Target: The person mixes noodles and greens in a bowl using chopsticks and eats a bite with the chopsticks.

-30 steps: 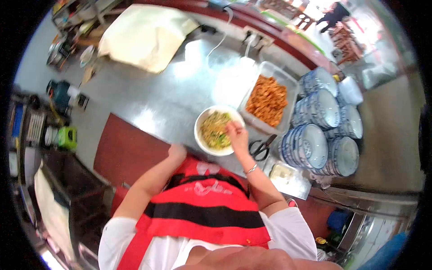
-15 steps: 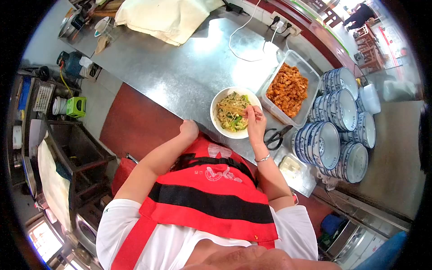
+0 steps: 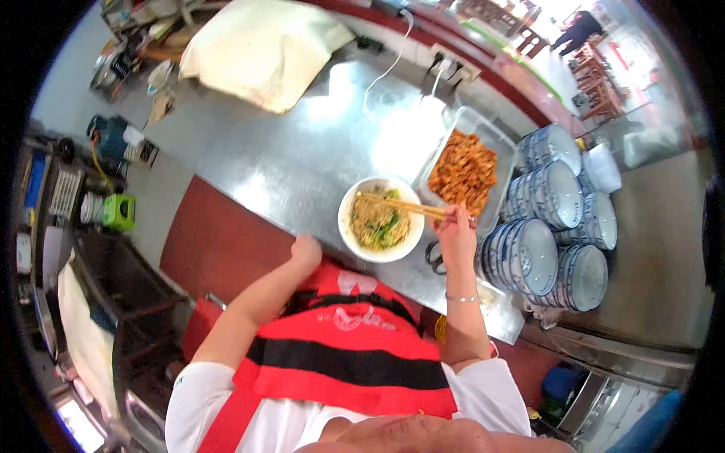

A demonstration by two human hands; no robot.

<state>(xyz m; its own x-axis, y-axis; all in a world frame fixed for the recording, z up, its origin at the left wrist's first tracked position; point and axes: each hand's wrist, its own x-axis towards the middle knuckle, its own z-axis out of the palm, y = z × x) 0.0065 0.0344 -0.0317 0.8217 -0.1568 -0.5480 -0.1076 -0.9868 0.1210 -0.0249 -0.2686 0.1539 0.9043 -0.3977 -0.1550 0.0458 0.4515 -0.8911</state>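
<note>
My right hand (image 3: 458, 230) is closed around a pair of wooden chopsticks (image 3: 408, 204). Their tips point left, at the far side of a white bowl (image 3: 342, 230). Inside the bowl lie thin noodles (image 3: 368, 214) with green leafy vegetables (image 3: 389, 226). Left of the bowl, my left hand (image 3: 306, 250) is curled into a fist by the front edge of the steel counter (image 3: 279, 162); no object shows in it. A clear plastic tub (image 3: 504, 162) of reddish-brown chopped food (image 3: 464, 172) stands just beyond my right hand. Black-handled scissors (image 3: 434, 258) lie partly hidden beside that hand.
Stacks of blue-and-white bowls (image 3: 529, 257) crowd the right side. A cream cloth (image 3: 260, 53) covers something at the back left. A white cable (image 3: 389, 64) runs over the counter to wall sockets. Far off, a person in dark clothes (image 3: 580, 30) is among wooden chairs.
My right hand has drawn back to the right, lifting the chopsticks from deep in the noodles to across the bowl's top. My left hand stays closed near the edge. The view has shifted slightly.
</note>
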